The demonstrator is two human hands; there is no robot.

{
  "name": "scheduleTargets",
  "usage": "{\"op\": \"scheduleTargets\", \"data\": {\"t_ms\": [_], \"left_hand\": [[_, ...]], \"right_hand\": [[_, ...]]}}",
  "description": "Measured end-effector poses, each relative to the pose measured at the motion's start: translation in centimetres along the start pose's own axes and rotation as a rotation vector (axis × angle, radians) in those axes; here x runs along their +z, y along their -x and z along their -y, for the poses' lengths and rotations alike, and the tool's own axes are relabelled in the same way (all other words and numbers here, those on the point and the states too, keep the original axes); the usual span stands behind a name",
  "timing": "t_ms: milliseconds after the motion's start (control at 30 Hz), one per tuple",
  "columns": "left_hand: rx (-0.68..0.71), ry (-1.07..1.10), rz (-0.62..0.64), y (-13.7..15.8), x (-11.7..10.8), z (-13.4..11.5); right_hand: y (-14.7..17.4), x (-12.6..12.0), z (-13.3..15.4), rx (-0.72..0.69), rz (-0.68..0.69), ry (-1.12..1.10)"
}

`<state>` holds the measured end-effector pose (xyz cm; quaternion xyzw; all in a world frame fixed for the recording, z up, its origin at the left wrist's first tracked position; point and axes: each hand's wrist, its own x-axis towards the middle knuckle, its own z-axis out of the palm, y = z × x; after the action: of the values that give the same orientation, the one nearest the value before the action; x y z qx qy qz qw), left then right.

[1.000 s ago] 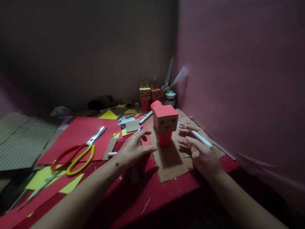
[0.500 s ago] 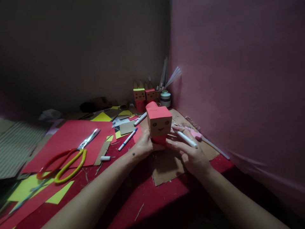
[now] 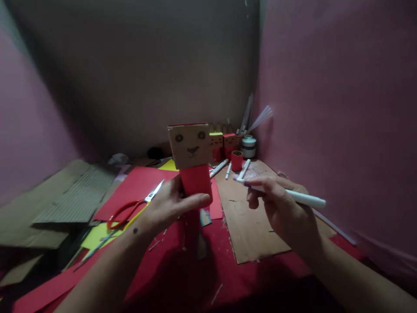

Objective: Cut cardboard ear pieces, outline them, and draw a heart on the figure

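My left hand (image 3: 172, 200) is closed round the red lower part of a cardboard figure (image 3: 192, 150), its thumb across the front. The figure's box head faces me, with two drawn eyes, a dark nose and a small mouth. To the right, my right hand (image 3: 283, 204) pinches a white marker (image 3: 304, 198) like a pen, its tip pointing left towards the figure but apart from it. Below that marker lies a flat cardboard sheet (image 3: 257, 226). A small piece with a blue edge (image 3: 205, 217) rests on the red cloth under the figure.
Scissors (image 3: 130, 213) with red and yellow handles lie on red paper (image 3: 140, 176) at left, near corrugated cardboard (image 3: 78, 200). Behind are two similar figures (image 3: 230, 145), a red tube (image 3: 237, 161), several markers (image 3: 219, 168) and a pale jar (image 3: 249, 147). A pink wall (image 3: 342, 108) bounds the right side.
My left hand has raised the cardboard figure closer and to the left, its face turned more towards me. My right hand has moved away from it to the right, still with a white marker.
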<state>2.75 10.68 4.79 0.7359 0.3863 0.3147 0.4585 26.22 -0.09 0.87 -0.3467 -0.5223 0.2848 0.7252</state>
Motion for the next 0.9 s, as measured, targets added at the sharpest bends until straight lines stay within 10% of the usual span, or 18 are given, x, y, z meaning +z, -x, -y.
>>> {"op": "scheduleTargets", "data": {"t_ms": [533,900], "left_hand": [[0.131,0.211,-0.092,-0.3,-2.4,4.6],[0.147,0.309,-0.050,-0.3,-3.5,6.6]], "right_hand": [[-4.7,11.2,-2.0,-0.051,0.139,-0.007],[-4.9,12.3,-5.3,-0.091,0.175,-0.024]]}}
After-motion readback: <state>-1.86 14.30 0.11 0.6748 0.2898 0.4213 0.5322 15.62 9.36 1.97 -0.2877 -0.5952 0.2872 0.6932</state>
